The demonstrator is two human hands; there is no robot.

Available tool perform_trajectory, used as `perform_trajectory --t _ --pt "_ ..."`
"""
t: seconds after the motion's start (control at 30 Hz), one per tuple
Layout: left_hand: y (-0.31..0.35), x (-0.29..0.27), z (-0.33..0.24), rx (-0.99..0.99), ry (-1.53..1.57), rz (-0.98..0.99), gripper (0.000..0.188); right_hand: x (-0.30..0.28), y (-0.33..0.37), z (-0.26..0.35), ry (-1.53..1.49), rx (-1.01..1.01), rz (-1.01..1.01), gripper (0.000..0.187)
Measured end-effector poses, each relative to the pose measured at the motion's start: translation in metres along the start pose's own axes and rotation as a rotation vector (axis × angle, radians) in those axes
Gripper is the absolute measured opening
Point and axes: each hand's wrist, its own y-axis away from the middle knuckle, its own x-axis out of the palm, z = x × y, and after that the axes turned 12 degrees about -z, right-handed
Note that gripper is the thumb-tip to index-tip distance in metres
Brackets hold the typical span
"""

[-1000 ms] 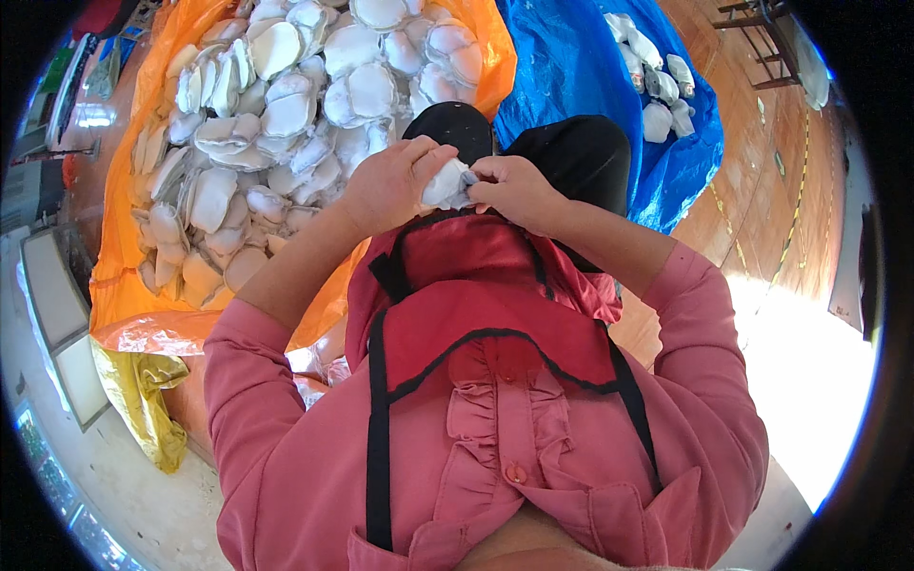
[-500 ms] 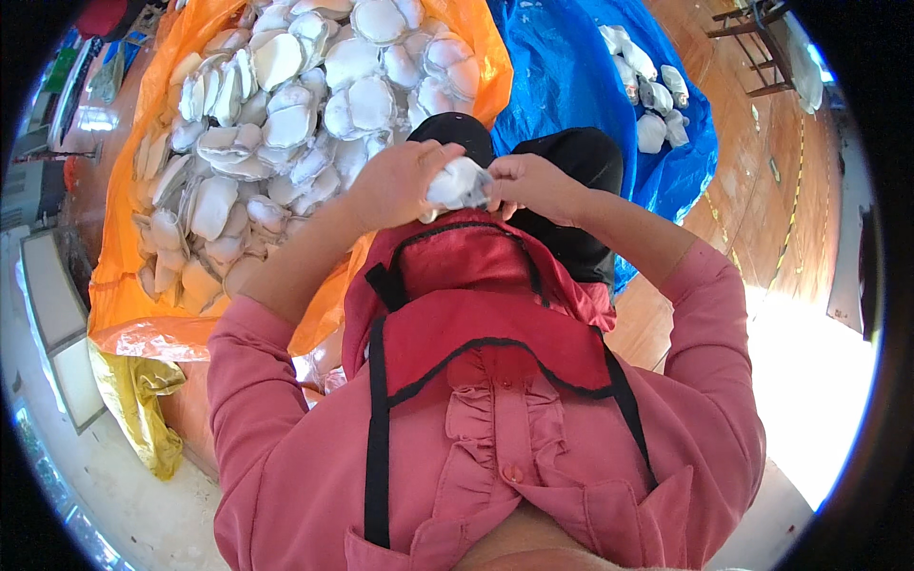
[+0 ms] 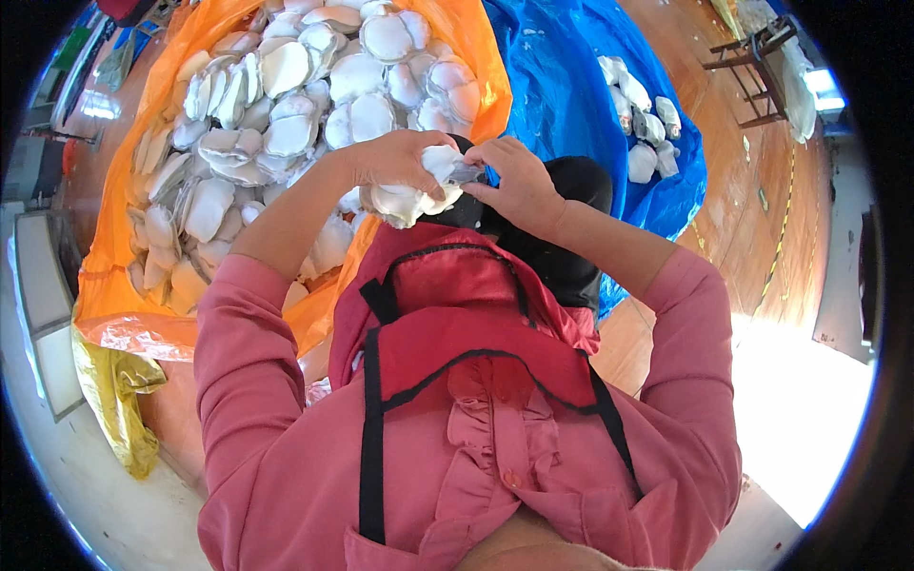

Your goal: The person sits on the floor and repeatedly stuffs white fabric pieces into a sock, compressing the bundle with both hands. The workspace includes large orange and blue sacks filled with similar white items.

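Two hands (image 3: 402, 162) (image 3: 522, 187) hold white pieces (image 3: 400, 202) near orange sheeting (image 3: 133, 329) on brown floor (image 3: 733, 195).

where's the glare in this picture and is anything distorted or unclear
In the head view, strong light burns the floor at right to white; the orange sheet glints along its lower edge; fisheye rounds the frame into black corners; fine detail on the white piece in the left hand is hard to make out.

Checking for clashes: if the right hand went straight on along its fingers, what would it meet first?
The right hand would meet the grey end of the white bundle, which it touches; the left hand seems next, though depth is unclear.
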Motion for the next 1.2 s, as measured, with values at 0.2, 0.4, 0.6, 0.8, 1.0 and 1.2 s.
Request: perform_trajectory --t 0.2,0.4,0.6,0.8,1.0,1.2 --pt "-0.005 -0.004 -0.005 -0.01 -0.098 0.035 0.079 0.001 -0.02 0.012 0.214 0.036 0.223 0.032" --pt "-0.006 -0.008 -0.01 -0.096 -0.01 0.082 0.085 0.02 -0.01 -0.004 0.193 -0.175 0.031 0.032" --pt "0.002 -0.007 -0.005 0.029 0.044 0.036 0.079 0.022 -0.011 -0.007 0.096 -0.209 0.048 0.033" --pt "0.038 -0.017 -0.04 0.427 -0.709 -0.468 0.074 0.017 -0.043 0.024 0.02 0.323 0.135 0.039" --pt "0.072 0.048 -0.04 0.449 -0.685 -0.804 0.079 0.052 -0.032 0.042 -0.476 0.514 -0.107 0.025" --pt "0.054 0.087 0.007 0.407 -0.638 -0.935 0.077 0.088 0.011 0.016 -0.547 0.788 -0.011 0.016"
